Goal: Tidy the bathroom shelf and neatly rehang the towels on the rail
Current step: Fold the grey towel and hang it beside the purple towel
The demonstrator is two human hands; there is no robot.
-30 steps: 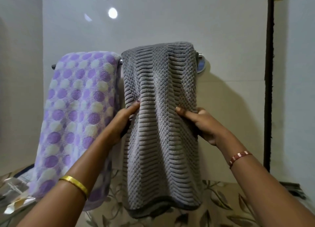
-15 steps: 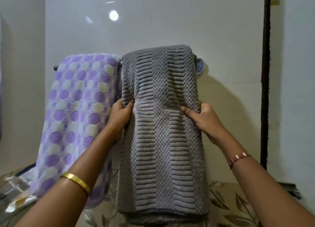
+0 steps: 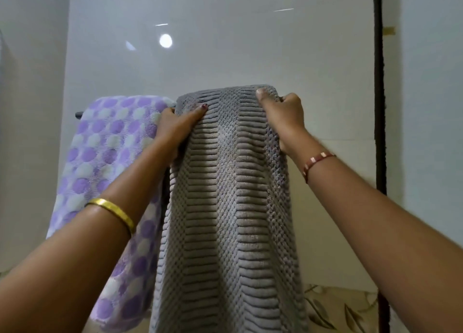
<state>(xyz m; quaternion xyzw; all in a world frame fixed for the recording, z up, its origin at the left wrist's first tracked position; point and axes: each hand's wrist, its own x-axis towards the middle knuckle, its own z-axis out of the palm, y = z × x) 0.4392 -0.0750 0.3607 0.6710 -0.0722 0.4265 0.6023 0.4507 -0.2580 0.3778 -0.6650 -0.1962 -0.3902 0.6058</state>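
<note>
Grey ribbed cotton towel point(image 3: 230, 195) is being squared on the rail: left hand point(image 3: 175, 127) and right hand point(image 3: 285, 115) pinch its top edges. Next, level both sides.

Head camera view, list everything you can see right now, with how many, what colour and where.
Grey towel: one, grey ribbed, draped over the rail, centre.
Dotted towel: one, white with purple dots, draped left of the grey towel.
Rail: one, dark end showing past the dotted towel; the rest hidden.
Wall: pale glossy tiles, behind the towels.
Leaf-pattern tiles: beige and brown, low on the wall, right.
Gold bangle: one, left wrist.
Beaded bracelet: one, red and white, right wrist.
Left hand: grips grey towel's left edge.
Right hand: grips its right edge, near the top.
</note>
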